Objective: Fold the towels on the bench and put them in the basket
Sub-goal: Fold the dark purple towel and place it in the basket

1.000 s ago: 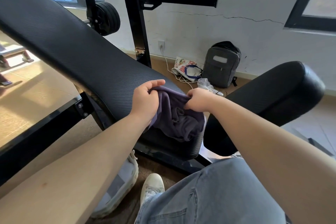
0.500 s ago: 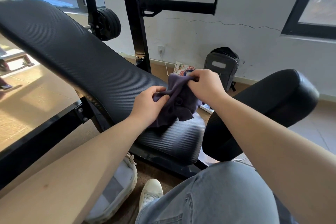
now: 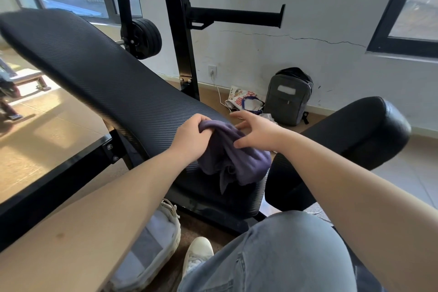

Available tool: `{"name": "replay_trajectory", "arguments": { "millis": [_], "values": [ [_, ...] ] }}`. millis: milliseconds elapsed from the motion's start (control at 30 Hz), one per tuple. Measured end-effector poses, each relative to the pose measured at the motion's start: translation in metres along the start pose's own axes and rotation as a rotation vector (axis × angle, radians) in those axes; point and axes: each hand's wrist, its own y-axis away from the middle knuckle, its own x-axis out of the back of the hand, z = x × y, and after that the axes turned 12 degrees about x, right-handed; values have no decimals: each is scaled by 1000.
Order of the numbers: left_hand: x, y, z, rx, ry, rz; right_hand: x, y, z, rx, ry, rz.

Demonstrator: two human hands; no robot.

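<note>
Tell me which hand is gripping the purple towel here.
The left hand: its fingers curl round a bunch of the purple towel, while the right hand has its fingers spread, gripping nothing.

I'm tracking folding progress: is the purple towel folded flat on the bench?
No, the purple towel lies bunched on the bench, one end gripped by the left hand.

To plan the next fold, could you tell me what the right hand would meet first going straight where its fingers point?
The right hand would likely meet the bunched purple cloth towel that the left hand grips on the black padded bench; depth is unclear.
</note>
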Motion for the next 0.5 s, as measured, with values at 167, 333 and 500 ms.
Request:
{"name": "replay_trajectory", "arguments": {
  "millis": [167,333,500],
  "values": [
    [-1,-2,6,76,263,-37,-6,-2,-1,39,92,-183],
    [0,1,9,69,329,-37,-13,0,-2,-35,-155,-172],
    [-5,3,10,59,337,-27,-19,4,4,-71,-346,-126]
  ]
}}
